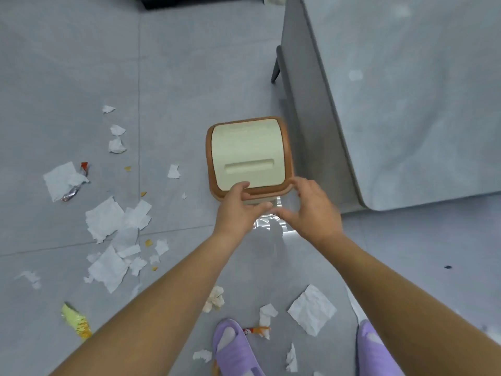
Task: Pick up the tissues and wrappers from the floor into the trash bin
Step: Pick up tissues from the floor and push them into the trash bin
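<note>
Head view: I have both hands at the trash bin (248,156), lid closed.
Left hand (238,210) fingers curled on its near rim; right hand (311,210) fingers spread apart alongside; tissues (108,221) litter the floor (67,63).

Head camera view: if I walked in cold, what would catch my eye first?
Probably the cream-lidded trash bin mid-floor beside a grey table, with the left hand and right hand at its near edge. Next, the torn white tissues and wrappers scattered across the grey floor to the left, and purple slippers at the bottom.

Head camera looks steeply down on the floor (189,63) from standing height.
</note>
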The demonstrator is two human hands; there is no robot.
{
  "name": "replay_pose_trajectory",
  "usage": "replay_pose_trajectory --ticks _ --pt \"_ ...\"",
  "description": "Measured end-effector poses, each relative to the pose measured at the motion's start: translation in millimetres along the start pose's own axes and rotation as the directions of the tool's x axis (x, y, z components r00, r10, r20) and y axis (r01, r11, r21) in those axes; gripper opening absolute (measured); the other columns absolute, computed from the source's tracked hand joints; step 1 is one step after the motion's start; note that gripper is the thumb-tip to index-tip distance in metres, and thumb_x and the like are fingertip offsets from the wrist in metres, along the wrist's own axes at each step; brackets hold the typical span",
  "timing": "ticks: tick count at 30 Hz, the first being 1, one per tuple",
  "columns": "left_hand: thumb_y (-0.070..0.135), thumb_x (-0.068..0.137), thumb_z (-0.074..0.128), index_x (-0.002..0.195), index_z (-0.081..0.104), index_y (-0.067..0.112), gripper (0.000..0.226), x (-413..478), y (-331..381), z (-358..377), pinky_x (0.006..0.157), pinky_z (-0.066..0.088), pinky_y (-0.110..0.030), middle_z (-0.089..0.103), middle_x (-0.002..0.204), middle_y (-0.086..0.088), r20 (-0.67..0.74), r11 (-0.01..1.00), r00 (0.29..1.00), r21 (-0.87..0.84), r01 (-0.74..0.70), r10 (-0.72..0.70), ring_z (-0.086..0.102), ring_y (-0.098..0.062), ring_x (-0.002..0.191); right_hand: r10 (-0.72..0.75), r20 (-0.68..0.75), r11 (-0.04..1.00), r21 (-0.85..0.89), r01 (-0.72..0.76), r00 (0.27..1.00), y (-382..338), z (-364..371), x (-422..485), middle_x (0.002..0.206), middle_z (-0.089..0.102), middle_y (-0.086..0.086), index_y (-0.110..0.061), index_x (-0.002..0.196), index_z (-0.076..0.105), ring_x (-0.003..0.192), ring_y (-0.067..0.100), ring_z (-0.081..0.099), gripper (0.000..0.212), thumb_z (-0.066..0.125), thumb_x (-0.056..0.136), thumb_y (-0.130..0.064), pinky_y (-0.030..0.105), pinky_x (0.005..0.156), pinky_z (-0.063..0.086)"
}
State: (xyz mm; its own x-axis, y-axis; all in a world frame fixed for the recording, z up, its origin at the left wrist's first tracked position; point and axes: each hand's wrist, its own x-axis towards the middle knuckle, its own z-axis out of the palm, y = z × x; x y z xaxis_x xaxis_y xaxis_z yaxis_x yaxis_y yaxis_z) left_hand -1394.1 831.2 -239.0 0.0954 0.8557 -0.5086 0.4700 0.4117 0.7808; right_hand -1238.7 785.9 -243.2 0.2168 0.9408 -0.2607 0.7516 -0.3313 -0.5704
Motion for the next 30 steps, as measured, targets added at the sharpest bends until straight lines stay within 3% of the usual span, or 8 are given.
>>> replay_pose_trajectory --ticks 2,7,12,18,23,30 --pt "0.031 0.069 0.079 0.126 0.046 0.026 0.066 -23.6 5.5 14.3 0.062 0.046 -0.019 0.052 0.108 0.005 0.048 1.0 0.999 -0.008 -0.011 0.012 0.055 0.002 0.083 0.057 -0.007 0.998 0.025 -0.057 0.998 16.1 -13.1 -32.8 0.125 0.051 -0.008 -0.034 0.126 0.038 0.111 0.015 0.054 0.072 0.065 0.067 -0.064 0.037 0.08 0.051" --pt "0.03 0.071 0.078 0.126 0.043 0.031 0.065 -85.0 -12.3 63.7 0.059 0.046 -0.019 0.051 0.109 0.005 0.17 0.999 0.984 0.011 0.052 -0.053 0.06 -0.007 0.086 0.253 0.066 0.963 0.082 -0.258 0.965 91.5 -26.9 -126.0 0.128 0.051 -0.008 -0.036 0.127 0.035 0.109 0.014 0.056 0.073 0.066 0.067 -0.064 0.035 0.083 0.052" --pt "0.023 0.07 0.079 0.127 0.045 0.025 0.066 -141.6 -73.7 140.8 0.068 0.047 -0.028 0.053 0.113 -0.004 0.169 0.978 0.969 0.134 0.158 -0.18 0.06 -0.011 0.079 0.445 0.227 0.885 0.039 -0.465 0.866 205.0 -12.2 -247.1 0.131 0.047 -0.009 -0.037 0.13 0.029 0.112 0.013 0.056 0.074 0.063 0.07 -0.063 0.035 0.085 0.051" --pt "0.031 0.07 0.078 0.13 0.041 0.031 0.071 -195.4 -120.9 284.8 0.047 0.041 -0.024 0.05 0.114 0.0 0.181 0.946 0.941 0.207 0.248 -0.286 0.06 -0.018 0.089 0.585 0.341 0.804 -0.121 -0.583 0.736 354.8 -31.9 -371.9 0.133 0.042 -0.007 -0.037 0.134 0.025 0.115 0.018 0.053 0.077 0.06 0.071 -0.065 0.035 0.083 0.047" --pt "0.033 0.071 0.077 0.131 0.039 0.034 0.072 -206.7 -119.3 403.6 0.055 0.046 -0.024 0.047 0.117 0.003 0.297 0.973 0.938 0.191 0.127 -0.181 0.058 -0.016 0.095 0.694 0.194 0.72 -0.179 -0.671 0.693 481.5 -64.3 -387.4 0.134 0.044 0.0 -0.036 0.132 0.028 0.114 0.025 0.055 0.075 0.062 0.072 -0.062 0.039 0.081 0.048" --pt "0.036 0.069 0.078 0.132 0.038 0.037 0.075 -168.4 -146.8 538.2 0.073 0.05 -0.03 0.045 0.122 0.003 0.524 0.96 0.851 0.254 -0.12 -0.032 0.054 -0.015 0.098 0.731 -0.05 0.679 -0.056 -0.732 0.681 606.4 -58.0 -345.2 0.132 0.045 -0.001 -0.039 0.13 0.031 0.112 0.025 0.055 0.074 0.064 0.069 -0.062 0.039 0.077 0.048"
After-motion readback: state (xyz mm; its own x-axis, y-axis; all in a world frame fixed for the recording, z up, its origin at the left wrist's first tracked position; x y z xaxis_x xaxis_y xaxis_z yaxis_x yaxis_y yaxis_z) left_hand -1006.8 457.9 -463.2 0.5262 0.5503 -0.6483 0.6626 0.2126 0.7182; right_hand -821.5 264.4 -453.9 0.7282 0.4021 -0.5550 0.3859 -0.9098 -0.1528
